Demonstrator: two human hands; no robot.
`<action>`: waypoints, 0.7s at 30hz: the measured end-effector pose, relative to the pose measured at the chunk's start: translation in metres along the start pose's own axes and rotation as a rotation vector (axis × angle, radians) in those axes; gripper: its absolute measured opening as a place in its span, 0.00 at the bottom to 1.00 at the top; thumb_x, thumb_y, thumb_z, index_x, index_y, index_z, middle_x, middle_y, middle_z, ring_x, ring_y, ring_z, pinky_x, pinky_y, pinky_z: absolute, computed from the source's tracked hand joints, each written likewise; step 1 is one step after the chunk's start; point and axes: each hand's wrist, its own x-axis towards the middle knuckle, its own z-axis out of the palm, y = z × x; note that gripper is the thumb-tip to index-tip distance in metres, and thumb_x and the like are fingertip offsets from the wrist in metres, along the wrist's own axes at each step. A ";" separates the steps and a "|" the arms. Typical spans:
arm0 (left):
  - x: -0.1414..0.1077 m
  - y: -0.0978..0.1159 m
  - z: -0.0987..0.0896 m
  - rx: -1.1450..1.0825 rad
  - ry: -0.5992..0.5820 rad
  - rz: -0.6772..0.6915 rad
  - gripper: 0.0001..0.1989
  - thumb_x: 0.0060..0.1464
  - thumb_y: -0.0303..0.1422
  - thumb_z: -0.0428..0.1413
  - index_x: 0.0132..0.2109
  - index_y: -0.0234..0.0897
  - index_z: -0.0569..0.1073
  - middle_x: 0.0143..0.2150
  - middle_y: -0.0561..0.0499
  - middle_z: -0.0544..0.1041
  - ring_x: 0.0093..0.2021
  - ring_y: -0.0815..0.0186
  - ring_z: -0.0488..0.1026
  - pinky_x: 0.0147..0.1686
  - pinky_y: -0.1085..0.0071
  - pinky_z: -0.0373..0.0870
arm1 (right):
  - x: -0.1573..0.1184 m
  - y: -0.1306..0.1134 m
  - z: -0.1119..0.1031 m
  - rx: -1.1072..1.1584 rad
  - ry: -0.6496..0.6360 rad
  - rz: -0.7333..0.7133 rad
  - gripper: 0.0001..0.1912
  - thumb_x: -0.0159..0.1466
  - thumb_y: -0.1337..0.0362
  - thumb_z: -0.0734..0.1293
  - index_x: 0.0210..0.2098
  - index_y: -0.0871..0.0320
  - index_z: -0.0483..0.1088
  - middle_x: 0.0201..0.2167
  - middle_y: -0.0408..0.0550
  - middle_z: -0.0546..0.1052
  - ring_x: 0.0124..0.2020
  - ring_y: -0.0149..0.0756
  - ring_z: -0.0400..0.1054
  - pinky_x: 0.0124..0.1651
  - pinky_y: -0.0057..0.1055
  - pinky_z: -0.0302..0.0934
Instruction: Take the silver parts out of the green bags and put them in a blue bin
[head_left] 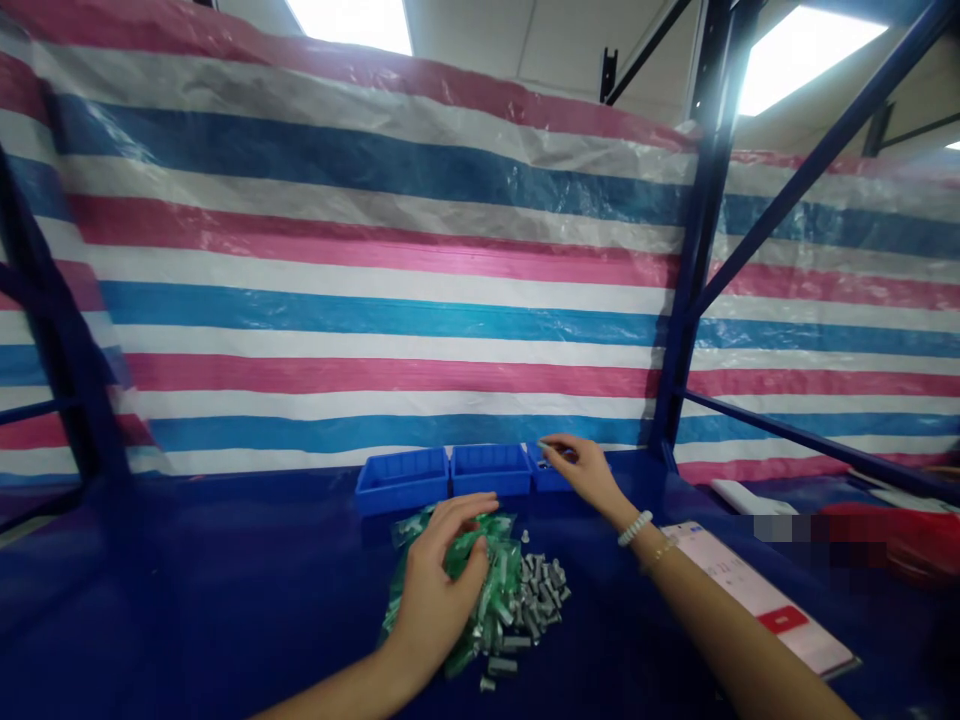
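My left hand [439,575] rests over a heap of small green-tinted plastic bags [504,562], fingers curved but apart, with no object visible in it. Over the right-hand blue bin [553,483] hovers my right hand [585,470], its thumb and fingertips pinched together. Whatever is in that pinch is too small to make out. Loose silvery metal pieces [541,595], which look like short bolts or spacers, lie piled against the right side of the bags. My right hand partly hides the right-hand bin.
Beside it in a row stand a middle blue bin [491,482] and a left blue bin [405,484]. A phone-like slab with a pink screen [750,590] lies right of my right forearm. Blue rack posts [686,250] and a striped plastic sheet [390,310] bound the blue surface.
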 end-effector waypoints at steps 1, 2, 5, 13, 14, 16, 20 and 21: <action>0.000 -0.001 0.000 0.001 0.001 -0.001 0.17 0.53 0.23 0.49 0.47 0.41 0.74 0.50 0.47 0.74 0.50 0.59 0.72 0.47 0.61 0.72 | 0.003 0.007 -0.003 -0.042 0.023 0.008 0.15 0.62 0.60 0.62 0.43 0.63 0.72 0.36 0.56 0.78 0.37 0.43 0.72 0.43 0.42 0.66; 0.000 -0.002 0.000 0.000 0.003 -0.002 0.17 0.53 0.23 0.49 0.47 0.41 0.74 0.49 0.47 0.74 0.50 0.59 0.72 0.47 0.61 0.71 | 0.005 0.013 -0.006 -0.087 0.042 0.010 0.16 0.62 0.61 0.62 0.44 0.64 0.72 0.39 0.59 0.77 0.40 0.46 0.71 0.46 0.46 0.63; 0.001 -0.003 0.000 -0.005 0.008 -0.008 0.16 0.52 0.23 0.50 0.46 0.41 0.74 0.49 0.47 0.74 0.50 0.59 0.71 0.46 0.61 0.71 | 0.003 0.016 -0.012 -0.185 0.027 -0.010 0.15 0.61 0.64 0.62 0.45 0.64 0.71 0.46 0.62 0.74 0.49 0.50 0.65 0.53 0.51 0.56; 0.003 -0.004 -0.001 0.041 0.002 -0.001 0.16 0.53 0.22 0.49 0.46 0.41 0.73 0.47 0.47 0.74 0.50 0.59 0.70 0.47 0.62 0.69 | -0.042 -0.055 -0.014 -0.107 -0.580 -0.182 0.04 0.55 0.69 0.68 0.30 0.57 0.76 0.26 0.43 0.77 0.28 0.32 0.68 0.31 0.25 0.60; 0.003 -0.004 -0.002 0.043 0.006 -0.004 0.15 0.53 0.22 0.49 0.45 0.40 0.73 0.47 0.47 0.74 0.49 0.59 0.70 0.47 0.62 0.69 | -0.054 -0.065 -0.013 -0.107 -0.588 -0.199 0.05 0.55 0.69 0.68 0.30 0.57 0.76 0.27 0.43 0.77 0.29 0.32 0.68 0.32 0.26 0.60; 0.002 -0.005 -0.001 0.042 0.021 -0.011 0.15 0.53 0.23 0.49 0.45 0.40 0.72 0.47 0.47 0.73 0.49 0.59 0.70 0.47 0.62 0.69 | -0.081 -0.082 -0.008 -0.138 -0.537 -0.206 0.05 0.55 0.71 0.68 0.30 0.55 0.75 0.28 0.42 0.77 0.32 0.34 0.69 0.38 0.28 0.60; 0.000 -0.003 0.001 0.044 0.061 -0.005 0.14 0.53 0.22 0.48 0.44 0.40 0.71 0.50 0.47 0.71 0.51 0.58 0.68 0.47 0.62 0.68 | -0.130 -0.090 0.013 -0.151 -0.385 -0.120 0.11 0.54 0.74 0.68 0.33 0.53 0.73 0.36 0.45 0.76 0.40 0.39 0.68 0.41 0.31 0.60; 0.000 -0.001 0.001 0.049 0.065 0.007 0.14 0.53 0.22 0.48 0.44 0.40 0.71 0.50 0.47 0.70 0.52 0.58 0.68 0.47 0.62 0.68 | -0.138 -0.088 0.019 -0.159 -0.372 -0.113 0.13 0.54 0.75 0.67 0.34 0.52 0.73 0.37 0.45 0.75 0.40 0.39 0.68 0.41 0.32 0.61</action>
